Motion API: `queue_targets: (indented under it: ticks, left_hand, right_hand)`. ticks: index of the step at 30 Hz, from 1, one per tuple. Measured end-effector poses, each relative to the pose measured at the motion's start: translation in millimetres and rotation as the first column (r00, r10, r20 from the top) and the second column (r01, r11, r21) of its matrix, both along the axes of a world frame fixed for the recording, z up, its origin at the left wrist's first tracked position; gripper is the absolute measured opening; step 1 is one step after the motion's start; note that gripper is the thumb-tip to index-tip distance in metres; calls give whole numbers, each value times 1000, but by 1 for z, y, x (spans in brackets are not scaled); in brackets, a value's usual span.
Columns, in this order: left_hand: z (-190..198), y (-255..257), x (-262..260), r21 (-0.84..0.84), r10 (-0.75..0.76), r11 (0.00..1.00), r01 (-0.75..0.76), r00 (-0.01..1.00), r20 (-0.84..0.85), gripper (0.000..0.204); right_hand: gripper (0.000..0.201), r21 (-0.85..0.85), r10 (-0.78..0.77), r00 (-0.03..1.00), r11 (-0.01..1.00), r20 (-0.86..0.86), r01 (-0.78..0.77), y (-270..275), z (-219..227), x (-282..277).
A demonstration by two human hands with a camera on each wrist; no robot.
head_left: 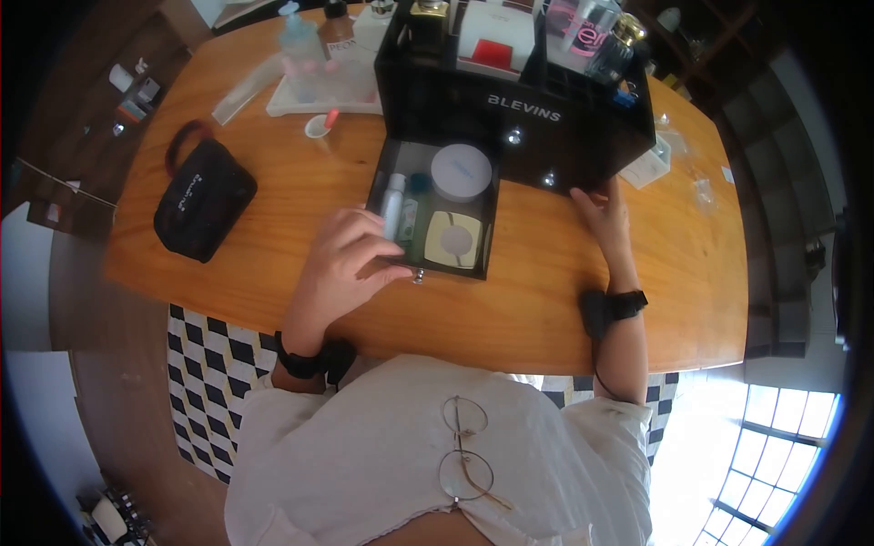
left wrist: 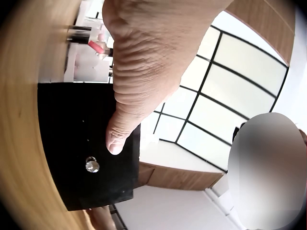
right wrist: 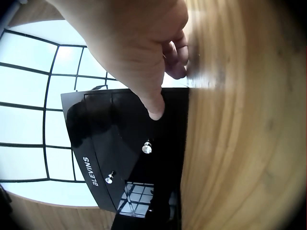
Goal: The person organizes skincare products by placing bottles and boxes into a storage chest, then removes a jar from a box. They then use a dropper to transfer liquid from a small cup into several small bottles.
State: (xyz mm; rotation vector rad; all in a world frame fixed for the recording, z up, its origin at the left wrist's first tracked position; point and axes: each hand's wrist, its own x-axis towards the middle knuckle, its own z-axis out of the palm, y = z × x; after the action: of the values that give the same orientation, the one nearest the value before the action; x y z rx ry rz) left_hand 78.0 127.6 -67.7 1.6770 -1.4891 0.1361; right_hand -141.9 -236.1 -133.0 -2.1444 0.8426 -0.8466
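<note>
A black organizer box (head_left: 437, 105) lettered BLEVINS has its left lower drawer (head_left: 492, 238) pulled out. In the drawer lie a round white compact (head_left: 461, 173), a square cream compact (head_left: 453, 241), a small white bottle (head_left: 393, 206) and a green-labelled bottle (head_left: 410, 218). My left hand (head_left: 346, 255) grips the drawer's front wall near its left corner, thumb on the outer face beside the clear knob (left wrist: 92, 165) and fingers over the rim. At the box's lower right corner, my right hand (head_left: 608, 223) rests with its thumb on the front and its fingers along the side.
Perfume bottles and boxes (head_left: 496, 36) fill the organizer's top. A black pouch (head_left: 205, 200) lies at the left of the wooden table (head_left: 537, 309). Behind it stand a white tray (head_left: 323, 98), a small cup (head_left: 317, 126) and bottles. A white box (head_left: 648, 166) is at the right.
</note>
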Motion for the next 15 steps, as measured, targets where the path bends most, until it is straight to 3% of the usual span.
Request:
queue_targets:
  ticks: [5,10,11,14,15]
  left_hand:
    - [13,-1,6,36,-3,999,-6,968,252,31]
    - [22,-16,10,13,52,998,-58,958,283,34]
    - [21,-19,20,59,2,998,-20,958,285,39]
    - [27,-41,17,34,117,992,-122,987,110,67]
    - [30,-45,24,49,88,994,-97,983,162,92]
  right_hand:
    - [43,4,32,999,999,-40,-31,-2,-6,-11]
    - [38,44,43,995,998,-90,-40,9,11,-14]
    - [37,45,48,995,998,-92,-44,9,11,-14]
    - [36,60,66,994,996,-83,-61,9,10,-15]
    - [36,73,74,995,995,-68,-69,8,7,-16]
